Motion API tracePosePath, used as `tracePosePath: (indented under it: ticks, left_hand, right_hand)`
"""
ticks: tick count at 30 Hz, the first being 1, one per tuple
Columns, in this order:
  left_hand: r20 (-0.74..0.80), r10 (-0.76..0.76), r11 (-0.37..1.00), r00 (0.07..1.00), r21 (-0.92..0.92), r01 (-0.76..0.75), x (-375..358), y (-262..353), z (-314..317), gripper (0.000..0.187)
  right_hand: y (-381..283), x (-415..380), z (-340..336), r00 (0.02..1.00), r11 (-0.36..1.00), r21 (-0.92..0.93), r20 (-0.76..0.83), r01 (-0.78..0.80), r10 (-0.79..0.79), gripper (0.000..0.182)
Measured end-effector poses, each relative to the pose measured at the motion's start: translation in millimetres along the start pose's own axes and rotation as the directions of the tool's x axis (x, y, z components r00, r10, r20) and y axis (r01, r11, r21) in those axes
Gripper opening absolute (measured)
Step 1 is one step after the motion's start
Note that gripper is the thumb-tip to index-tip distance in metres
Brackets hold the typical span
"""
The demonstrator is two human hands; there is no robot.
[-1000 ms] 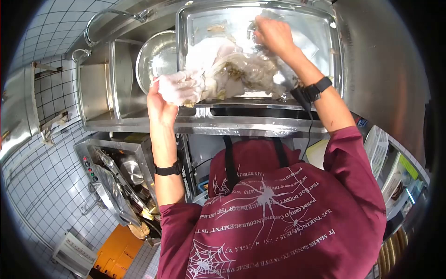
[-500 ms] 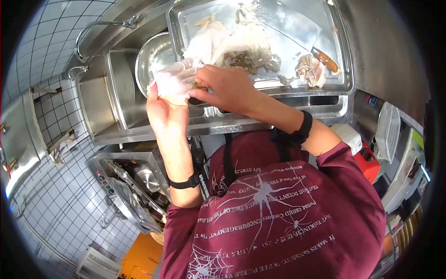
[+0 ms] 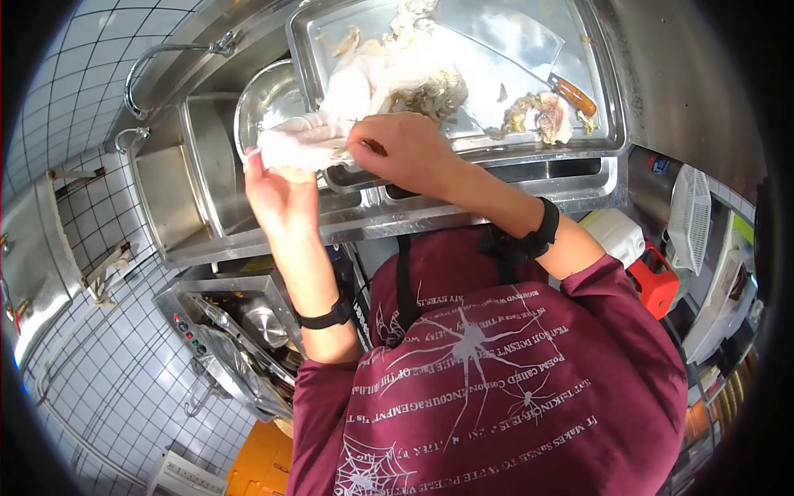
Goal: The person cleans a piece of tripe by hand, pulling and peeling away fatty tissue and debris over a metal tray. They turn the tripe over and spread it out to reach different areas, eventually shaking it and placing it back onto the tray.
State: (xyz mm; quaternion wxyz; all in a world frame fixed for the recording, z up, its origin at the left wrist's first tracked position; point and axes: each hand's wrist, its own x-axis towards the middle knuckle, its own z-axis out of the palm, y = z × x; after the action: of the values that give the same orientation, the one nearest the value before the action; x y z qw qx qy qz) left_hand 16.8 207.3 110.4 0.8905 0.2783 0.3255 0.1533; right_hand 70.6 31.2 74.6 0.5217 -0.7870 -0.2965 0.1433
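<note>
Left hand (image 3: 283,198) grips pale, wet, folded fleshy piece (image 3: 298,150) at near-left corner of shiny metal tray (image 3: 484,106). Right hand (image 3: 397,149) has crossed over, curled fingers seemingly pinching its edge; both hands now on it. Beyond: soft, ruffled heap (image 3: 405,70), wide-bladed knife (image 3: 573,96) with smooth brown handle.

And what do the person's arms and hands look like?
Both hands, left hand and right hand, look bare, without gloves. Each wrist wears a black band: left band, right band. The maroon sleeves, left sleeve and right sleeve, leave the forearms uncovered.
</note>
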Motion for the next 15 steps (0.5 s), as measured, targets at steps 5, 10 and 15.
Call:
tracePosePath:
  ticks: [5, 10, 15]
  left_hand:
    - [0.075, 0.156, 0.915, 0.985, 0.366, -0.173, 18, -37, -18, 0.025]
    - [0.033, 0.096, 0.892, 0.995, 0.44, -0.1, 12, -55, -5, 0.025]
    - [-0.06, 0.145, 0.91, 0.988, 0.399, -0.109, 18, -44, 6, 0.024]
  right_hand:
    - [-2, 13, 4, 0.983, 0.893, 0.428, 0.169, -0.137, 0.069, 0.024]
    - [4, 12, 19, 0.993, 0.877, 0.479, 0.12, -0.037, -0.024, 0.026]
    - [1, 2, 11, 0.93, 0.894, 0.388, 0.36, -0.226, 0.078, 0.024]
